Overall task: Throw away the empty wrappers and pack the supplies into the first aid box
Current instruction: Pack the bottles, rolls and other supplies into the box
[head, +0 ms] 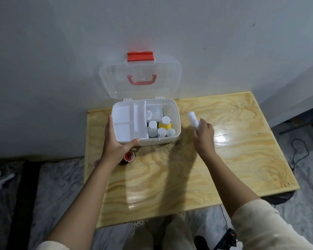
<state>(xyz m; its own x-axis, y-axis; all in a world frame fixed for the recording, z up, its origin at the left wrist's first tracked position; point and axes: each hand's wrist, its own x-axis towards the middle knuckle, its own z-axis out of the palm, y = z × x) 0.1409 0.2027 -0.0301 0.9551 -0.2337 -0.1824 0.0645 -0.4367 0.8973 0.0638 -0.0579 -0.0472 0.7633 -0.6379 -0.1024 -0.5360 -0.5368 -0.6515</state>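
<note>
A white first aid box (pixel 175 112) stands open on the wooden table (pixel 224 159), its clear lid (pixel 170 82) with a red latch leaning on the wall. Inside sit a white divided tray (pixel 128 121) on the left, several small bottles (pixel 153 129), one yellow (pixel 164 124), and a white packet (pixel 153 113). My left hand (pixel 116 143) grips the box's front left corner. My right hand (pixel 203 132) holds a white roll-shaped item (pixel 192 119) just right of the box, above the table.
A small red tape roll (pixel 129 156) lies on the table beside my left wrist, with a pinkish item (pixel 96 162) at the table's left edge. Cables (pixel 296 154) and a power strip (pixel 229 239) lie on the floor to the right. The wall is right behind the box.
</note>
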